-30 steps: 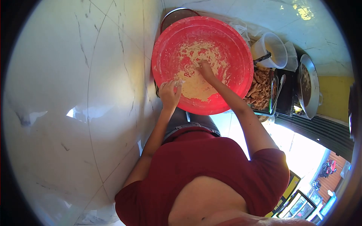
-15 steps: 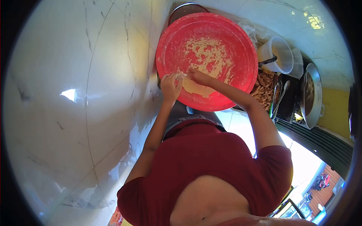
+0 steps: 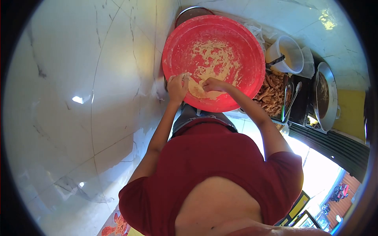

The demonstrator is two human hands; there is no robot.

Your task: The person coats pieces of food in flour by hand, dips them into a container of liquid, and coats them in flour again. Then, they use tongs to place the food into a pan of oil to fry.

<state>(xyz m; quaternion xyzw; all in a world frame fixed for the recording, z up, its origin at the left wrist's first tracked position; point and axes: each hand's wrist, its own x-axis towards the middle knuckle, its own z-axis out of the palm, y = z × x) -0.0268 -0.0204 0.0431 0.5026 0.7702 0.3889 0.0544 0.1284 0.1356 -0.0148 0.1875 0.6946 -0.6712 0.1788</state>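
A wide red basin point(image 3: 252, 59) holds pale flour or batter, patchy over its bottom. At the basin's lower left rim, my left hand point(image 3: 177, 89) is closed around a whitish, flour-coated plastic-like piece point(image 3: 186, 75). My right hand point(image 3: 214, 84) is inside the basin, over the flour, with its fingers bent together; whatever they hold, if anything, is too small to make out. Between the two hands lies a pale rounded lump or patch point(image 3: 196, 89).
Right of the basin are a tray of brown fried pieces point(image 3: 270, 94), a translucent bucket point(image 3: 296, 55), tongs point(image 3: 294, 98) and a large metal pan point(image 3: 334, 90). A marbled wall point(image 3: 59, 118) stands close on the left.
My right hand has moved away from my left hand, to the right and slightly down. The pale lump between them now shows. The whole view has shifted slightly.
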